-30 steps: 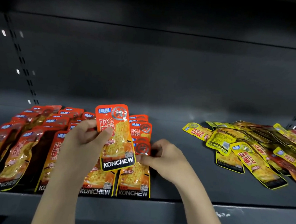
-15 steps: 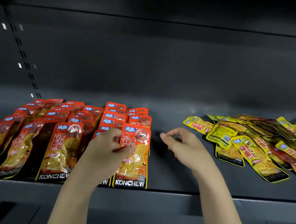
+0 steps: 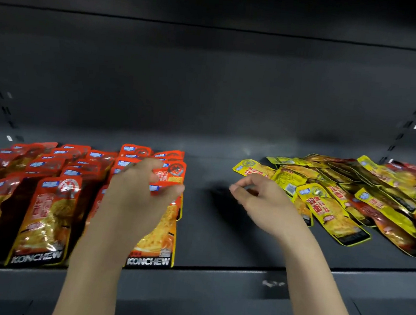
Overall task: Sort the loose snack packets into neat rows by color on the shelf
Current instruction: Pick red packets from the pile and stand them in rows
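Head view: the left hand (image 3: 142, 191) rests on the rightmost red row, fingers curled round the top of a red packet (image 3: 168, 179). The right hand (image 3: 258, 200) hangs loosely curled and bare, near the yellow heap (image 3: 330, 194). The red packets (image 3: 47, 208) lie in about five overlapping rows on the shelf (image 3: 219, 234); an exact count is beyond me. They look light, glossy and slippery; pinch a sealed edge.
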A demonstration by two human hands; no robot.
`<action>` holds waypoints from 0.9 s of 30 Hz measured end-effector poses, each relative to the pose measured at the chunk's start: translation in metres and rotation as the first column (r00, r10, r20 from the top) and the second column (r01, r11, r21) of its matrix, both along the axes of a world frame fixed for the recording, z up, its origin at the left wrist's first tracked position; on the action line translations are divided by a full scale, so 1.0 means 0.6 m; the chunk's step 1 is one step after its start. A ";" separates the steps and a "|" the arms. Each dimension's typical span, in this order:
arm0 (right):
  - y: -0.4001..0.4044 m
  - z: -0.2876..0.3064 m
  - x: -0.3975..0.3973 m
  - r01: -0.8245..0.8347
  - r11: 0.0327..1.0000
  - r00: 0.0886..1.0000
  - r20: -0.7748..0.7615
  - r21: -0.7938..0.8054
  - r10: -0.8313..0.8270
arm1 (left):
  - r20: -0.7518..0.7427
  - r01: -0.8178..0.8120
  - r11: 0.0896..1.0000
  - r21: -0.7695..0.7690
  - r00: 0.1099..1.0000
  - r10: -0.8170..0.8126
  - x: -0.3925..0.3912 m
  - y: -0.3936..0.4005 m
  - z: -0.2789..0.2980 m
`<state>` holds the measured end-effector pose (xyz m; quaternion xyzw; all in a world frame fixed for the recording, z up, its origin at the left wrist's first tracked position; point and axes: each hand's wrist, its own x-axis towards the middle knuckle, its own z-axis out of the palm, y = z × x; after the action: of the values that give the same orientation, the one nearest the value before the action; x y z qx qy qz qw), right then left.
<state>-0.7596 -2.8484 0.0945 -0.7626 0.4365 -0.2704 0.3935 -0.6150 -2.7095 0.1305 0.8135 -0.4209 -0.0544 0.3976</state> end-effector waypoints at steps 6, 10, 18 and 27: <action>-0.037 0.023 -0.119 0.082 0.992 0.991 -0.094 -0.099 -0.092 | 0.018 0.212 0.977 0.004 0.977 -0.212 -0.097 -0.129 0.026; -0.078 0.032 -0.208 0.126 0.983 0.985 -0.103 -0.136 -0.140 | 0.053 0.392 0.918 0.056 0.917 -0.395 -0.194 -0.235 0.041; -0.145 0.028 -0.389 0.233 0.951 0.963 -0.091 -0.202 -0.255 | 0.223 0.523 0.837 0.159 0.807 -0.546 -0.382 -0.425 0.067; -0.209 0.019 -0.537 0.326 0.897 0.922 -0.109 -0.299 -0.372 | 0.203 0.532 0.728 0.433 0.729 -0.654 -0.535 -0.622 0.035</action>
<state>-1.0816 -2.9741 0.1060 -0.7382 0.5556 -0.3311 0.1916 -0.9358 -3.0830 0.1516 0.6853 -0.7079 -0.1114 0.1298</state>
